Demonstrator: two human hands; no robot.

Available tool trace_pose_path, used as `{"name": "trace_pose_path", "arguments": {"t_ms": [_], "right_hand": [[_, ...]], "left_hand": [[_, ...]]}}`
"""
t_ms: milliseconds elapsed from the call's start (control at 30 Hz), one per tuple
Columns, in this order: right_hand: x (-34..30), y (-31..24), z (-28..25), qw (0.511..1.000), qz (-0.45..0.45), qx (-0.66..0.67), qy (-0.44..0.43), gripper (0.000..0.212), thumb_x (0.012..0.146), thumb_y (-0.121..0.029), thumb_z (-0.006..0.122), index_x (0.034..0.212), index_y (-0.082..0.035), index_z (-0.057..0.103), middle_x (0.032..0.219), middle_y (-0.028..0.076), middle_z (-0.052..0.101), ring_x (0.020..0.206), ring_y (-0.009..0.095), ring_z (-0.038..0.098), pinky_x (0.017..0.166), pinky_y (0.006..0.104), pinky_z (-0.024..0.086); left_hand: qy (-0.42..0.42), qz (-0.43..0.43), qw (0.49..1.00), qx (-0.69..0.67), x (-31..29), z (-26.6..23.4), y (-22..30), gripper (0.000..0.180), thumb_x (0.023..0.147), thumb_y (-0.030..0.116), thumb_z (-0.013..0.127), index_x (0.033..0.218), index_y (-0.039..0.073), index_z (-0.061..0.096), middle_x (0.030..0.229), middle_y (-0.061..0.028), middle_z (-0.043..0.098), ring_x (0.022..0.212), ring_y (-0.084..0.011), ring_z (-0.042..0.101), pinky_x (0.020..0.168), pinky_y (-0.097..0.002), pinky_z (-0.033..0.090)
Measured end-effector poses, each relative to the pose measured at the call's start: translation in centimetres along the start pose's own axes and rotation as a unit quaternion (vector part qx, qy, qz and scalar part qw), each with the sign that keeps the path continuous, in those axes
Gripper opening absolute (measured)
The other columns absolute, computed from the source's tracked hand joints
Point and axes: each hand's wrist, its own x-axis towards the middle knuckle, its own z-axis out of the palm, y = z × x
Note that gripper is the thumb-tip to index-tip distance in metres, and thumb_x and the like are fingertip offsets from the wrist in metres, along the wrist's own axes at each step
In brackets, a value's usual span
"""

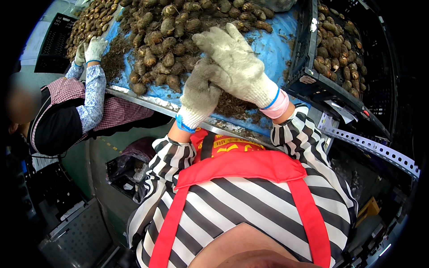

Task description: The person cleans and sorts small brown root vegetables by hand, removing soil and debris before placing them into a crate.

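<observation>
Both my hands wear off-white knit gloves soiled brown and meet over the near edge of a heap of taro corms (167,42). My left hand (199,96) is bent inward, its fingers closed together against the heel of my right hand; whatever they may hold is hidden. Above it, my right hand (239,62) has its fingers stretched out over the corms, and no corm shows in it. The brown, hairy corms lie on a blue sheet (272,38), with loose root fibres (234,105) under my wrists.
A black crate (308,73) of corms stands at the right. On the left, a co-worker's gloved hands (91,50) are at another corm pile (91,22), by a black crate (54,42). A metal table edge (156,105) runs before me. A perforated white strip (371,145) juts out right.
</observation>
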Motion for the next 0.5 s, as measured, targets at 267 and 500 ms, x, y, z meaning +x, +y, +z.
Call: {"name": "trace_pose_path", "arguments": {"t_ms": [267, 500], "right_hand": [[-2.2, -1.2, 0.6, 0.997, 0.074, 0.023, -0.025, 0.061, 0.093, -0.036, 0.063, 0.142, -0.003, 0.05, 0.141, 0.019, 0.053, 0.138, 0.038, 0.044, 0.123, 0.0513, 0.02], [-6.7, 1.0, 4.5, 0.557, -0.027, -0.825, 0.097, 0.056, 0.105, -0.042, 0.042, 0.15, -0.007, 0.041, 0.131, 0.013, 0.062, 0.103, 0.019, 0.066, 0.082, 0.0315, 0.057]], "left_hand": [[-0.007, -0.089, 0.996, 0.004, 0.6, 3.2, -0.1, 0.035, 0.093, 0.011, 0.06, 0.127, 0.002, 0.058, 0.128, -0.0168, 0.062, 0.124, -0.0332, 0.056, 0.104, -0.0374, 0.046], [0.027, -0.136, 0.989, 0.05, 2.9, 0.7, -3.1, 0.06, 0.093, 0.025, 0.069, 0.143, 0.002, 0.044, 0.129, -0.0138, 0.062, 0.113, -0.0265, 0.065, 0.096, -0.0368, 0.053]]}}
